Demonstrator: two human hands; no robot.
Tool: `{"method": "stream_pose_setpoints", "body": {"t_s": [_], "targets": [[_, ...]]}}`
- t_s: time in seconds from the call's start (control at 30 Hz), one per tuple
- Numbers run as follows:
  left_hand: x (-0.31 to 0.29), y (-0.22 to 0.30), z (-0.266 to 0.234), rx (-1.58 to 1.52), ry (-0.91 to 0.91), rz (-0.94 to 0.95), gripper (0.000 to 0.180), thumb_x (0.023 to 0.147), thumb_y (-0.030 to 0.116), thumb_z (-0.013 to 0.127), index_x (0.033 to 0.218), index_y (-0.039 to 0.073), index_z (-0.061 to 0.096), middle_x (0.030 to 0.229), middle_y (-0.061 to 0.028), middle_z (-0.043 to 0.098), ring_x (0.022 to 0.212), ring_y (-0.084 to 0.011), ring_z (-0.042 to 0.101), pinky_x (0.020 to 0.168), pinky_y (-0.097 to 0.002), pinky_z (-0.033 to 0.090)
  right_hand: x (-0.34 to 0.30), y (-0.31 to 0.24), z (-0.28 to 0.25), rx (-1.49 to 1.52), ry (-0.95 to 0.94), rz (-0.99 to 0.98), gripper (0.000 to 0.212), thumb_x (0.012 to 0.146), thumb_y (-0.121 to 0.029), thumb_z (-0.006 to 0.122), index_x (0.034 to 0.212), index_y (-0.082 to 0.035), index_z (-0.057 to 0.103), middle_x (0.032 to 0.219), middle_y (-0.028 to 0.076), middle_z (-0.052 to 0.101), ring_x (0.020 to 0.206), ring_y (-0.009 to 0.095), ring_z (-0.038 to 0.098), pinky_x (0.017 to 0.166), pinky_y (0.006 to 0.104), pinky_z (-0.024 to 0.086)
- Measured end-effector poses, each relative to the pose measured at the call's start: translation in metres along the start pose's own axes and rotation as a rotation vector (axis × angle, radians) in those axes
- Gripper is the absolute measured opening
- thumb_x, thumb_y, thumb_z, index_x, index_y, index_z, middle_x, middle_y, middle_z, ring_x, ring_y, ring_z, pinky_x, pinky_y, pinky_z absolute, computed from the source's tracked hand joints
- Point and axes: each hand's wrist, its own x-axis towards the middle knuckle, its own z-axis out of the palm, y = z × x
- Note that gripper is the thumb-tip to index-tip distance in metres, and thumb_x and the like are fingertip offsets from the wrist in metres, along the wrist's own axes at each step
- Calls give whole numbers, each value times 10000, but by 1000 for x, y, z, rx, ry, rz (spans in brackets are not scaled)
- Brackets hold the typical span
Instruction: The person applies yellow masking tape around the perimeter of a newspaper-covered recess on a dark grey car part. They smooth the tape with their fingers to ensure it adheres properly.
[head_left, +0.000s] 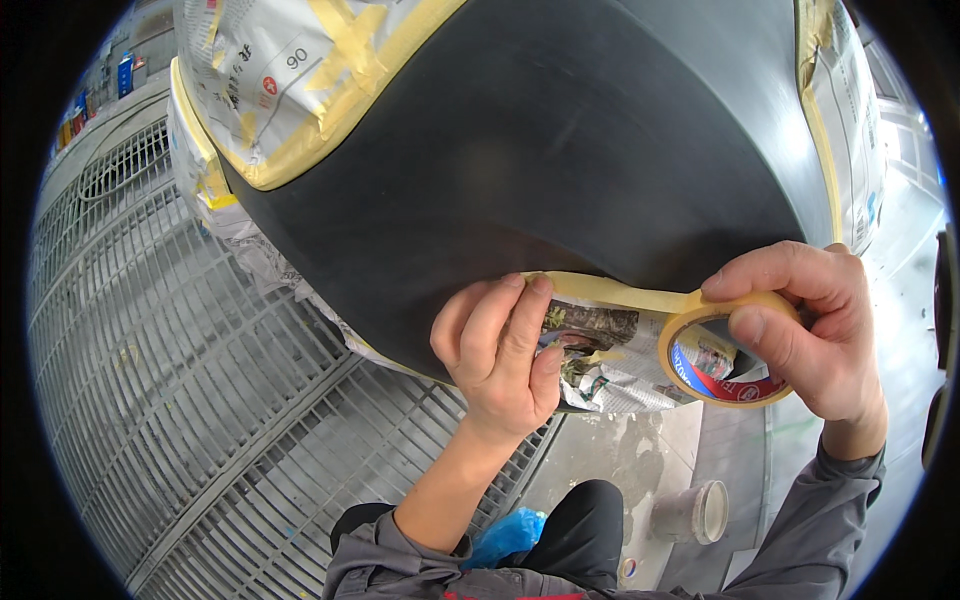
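My right hand point(815, 330) grips a roll of yellow masking tape point(672, 352), thumb at its inner side and index finger on top. From the roll a strip of masking tape point(620, 292) runs left along the lower edge of a dark grey, curved vehicle panel point(520, 150). The fingertips of my left hand point(500, 345) press the strip's left end at that edge, fingers close together and thumb bent below. Printed newspaper point(600, 322) hangs under the strip, between my hands, its lower part crumpled. What lies beneath my left fingertips is hidden.
Newspaper with yellow tape borders covers the areas at the panel's upper left point(290, 80) and right point(845, 130). A metal floor grating point(200, 400) spreads on the left. Below stand a whitish bucket point(690, 513) and a blue plastic bag point(508, 535) near my leg.
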Motion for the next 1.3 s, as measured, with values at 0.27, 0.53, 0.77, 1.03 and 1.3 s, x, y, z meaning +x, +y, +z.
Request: {"method": "stream_pose_setpoints", "body": {"t_s": [0.27,0.53,0.77,1.03,1.3], "targets": [[6,7,0,50,-21,-13,507,1171,414,552,1432,38,770,1453,-78,625,1300,-311,530,1118,-423,442,-1,-2,1,-22,-10,-21,231,955,-117,781,1109,54,801,973,153,838,819,184,807,756,287,615],[7,9,-5,3,-55,-11,513,1151,423,571,1443,47,762,1464,-92,604,1335,-343,511,1146,-455,433,-2,-2,-2,-98,-53,-74,200,957,-47,788,1120,67,801,1010,161,827,835,188,804,764,299,628],[2,11,0,50,-65,-1,533,1170,472,531,1473,96,756,1511,-99,565,1355,-361,497,1156,-468,429,-2,1,0,-96,-40,-85,203,953,-54,786,1117,65,803,990,159,830,822,191,808,753,295,627],[-6,7,6,28,-35,2,569,1199,500,462,1508,111,738,1544,-101,558,1410,-377,496,1202,-486,422,-1,0,-1,-70,-49,-121,262,958,-147,779,1116,60,804,942,181,843,771,209,825,716,287,632],[-10,8,13,14,-13,-20,587,1203,517,442,1513,112,734,1545,-104,550,1429,-382,485,1214,-490,422,5,-4,-1,-80,-69,-227,260,973,-169,797,1096,60,810,963,201,846,759,222,829,705,289,642]]}}
